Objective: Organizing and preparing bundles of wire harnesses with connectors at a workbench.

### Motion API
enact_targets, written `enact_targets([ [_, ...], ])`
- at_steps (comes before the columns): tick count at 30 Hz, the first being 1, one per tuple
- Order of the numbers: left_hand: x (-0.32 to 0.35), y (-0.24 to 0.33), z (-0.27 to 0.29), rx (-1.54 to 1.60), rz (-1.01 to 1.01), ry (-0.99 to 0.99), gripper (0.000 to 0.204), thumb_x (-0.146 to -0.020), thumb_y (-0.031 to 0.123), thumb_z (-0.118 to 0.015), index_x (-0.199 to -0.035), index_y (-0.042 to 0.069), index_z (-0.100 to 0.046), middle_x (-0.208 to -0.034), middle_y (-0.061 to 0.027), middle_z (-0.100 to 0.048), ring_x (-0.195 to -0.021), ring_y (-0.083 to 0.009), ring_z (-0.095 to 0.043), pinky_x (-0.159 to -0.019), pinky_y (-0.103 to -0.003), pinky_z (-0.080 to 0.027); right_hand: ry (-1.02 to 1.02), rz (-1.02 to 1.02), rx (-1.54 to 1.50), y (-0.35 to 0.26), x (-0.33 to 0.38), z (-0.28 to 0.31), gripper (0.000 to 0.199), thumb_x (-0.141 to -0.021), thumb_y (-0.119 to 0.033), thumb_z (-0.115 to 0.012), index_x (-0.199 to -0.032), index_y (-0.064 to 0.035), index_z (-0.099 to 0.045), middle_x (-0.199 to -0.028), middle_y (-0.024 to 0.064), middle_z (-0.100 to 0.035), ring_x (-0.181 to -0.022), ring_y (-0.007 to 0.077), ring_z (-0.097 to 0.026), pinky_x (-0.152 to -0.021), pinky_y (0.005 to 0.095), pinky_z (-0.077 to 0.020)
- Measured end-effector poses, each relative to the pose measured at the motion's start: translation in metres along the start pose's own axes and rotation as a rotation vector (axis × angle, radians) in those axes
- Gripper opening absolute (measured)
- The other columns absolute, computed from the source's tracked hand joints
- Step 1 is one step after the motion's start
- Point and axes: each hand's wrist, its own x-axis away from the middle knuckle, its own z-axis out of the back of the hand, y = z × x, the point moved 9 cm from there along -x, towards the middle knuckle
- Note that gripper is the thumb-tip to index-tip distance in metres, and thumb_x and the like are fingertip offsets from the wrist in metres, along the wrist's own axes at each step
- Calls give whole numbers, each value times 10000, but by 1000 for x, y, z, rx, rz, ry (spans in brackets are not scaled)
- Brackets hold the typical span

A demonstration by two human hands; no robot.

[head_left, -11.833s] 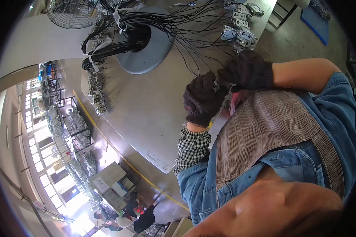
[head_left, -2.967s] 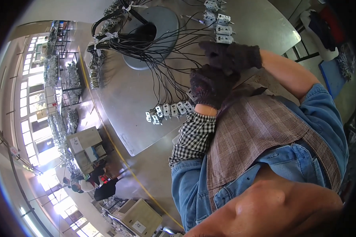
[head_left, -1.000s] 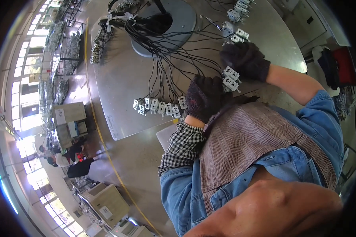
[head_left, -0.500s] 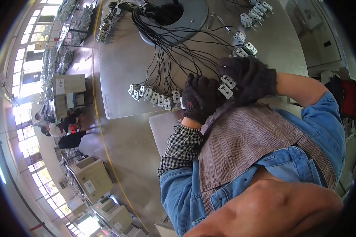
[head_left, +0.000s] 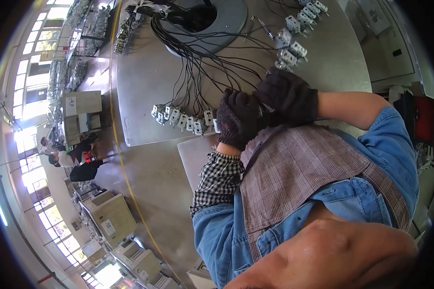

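My left hand (head_left: 240, 117), in a dark knitted glove, is closed near the front edge of the table, with its fingers curled against my right hand. My right hand (head_left: 290, 98), gloved the same way, is closed and meets it from the right. Whatever sits between them is hidden by the gloves. Black cables (head_left: 210, 62) run down toward both hands. Left of my left hand lies a row of small silver metal block-shaped parts (head_left: 183, 120) on cable ends. Beyond my right hand are more such metal blocks (head_left: 289, 55).
The grey metal table (head_left: 140, 82) carries a round blue-grey base (head_left: 236, 19), a slender metal tool (head_left: 263, 27) and further metal blocks (head_left: 306, 18) at the far right. Left of a yellow floor line are cabinets (head_left: 108, 219) and people (head_left: 77, 159).
My right hand has shifted left against my left hand and turned. The two metal blocks that showed beneath it are now out of sight. The whole view has slid slightly.
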Motion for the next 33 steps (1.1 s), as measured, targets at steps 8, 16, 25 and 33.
enact_targets([
  [8, -5, -11, -13, 69, 113, -208, 572, -728, 576, -772, -972, 67, -674, -852, -109, -634, -836, -332, -644, -870, -473, -518, -416, 60, -143, 19, -13, -53, 526, -859, -613, -619, -978, -101, -642, -856, 114, -646, -875, 280, -568, -816, 418, -450],
  [16, 5, -8, -2, 26, 83, -108, 564, -675, 566, -825, -963, 102, -682, -970, -106, -640, -947, -337, -625, -875, -494, -500, -348, -191, -585, 58, -5, 7, 877, -735, -680, -693, -1348, -61, -591, -1178, 170, -636, -1077, 318, -582, -991, 440, -465],
  [25, -12, 24, 17, 28, 144, -35, 722, -714, 494, -763, -1246, 53, -555, -1130, -155, -542, -1127, -329, -539, -1047, -600, -359, -162, -10, 145, 83, 44, -37, 611, -882, -417, -624, -1405, -110, -556, -1232, 84, -566, -1168, 290, -572, -1023, 451, -475],
  [33, -6, 20, -15, -133, 103, -183, 781, -749, 425, -772, -1346, -6, -510, -1206, -161, -589, -1176, -333, -558, -1112, -643, -308, -389, -91, -56, 53, 3, -16, 696, -830, -528, -664, -1380, -112, -571, -1164, 114, -576, -1102, 318, -572, -957, 452, -481],
])
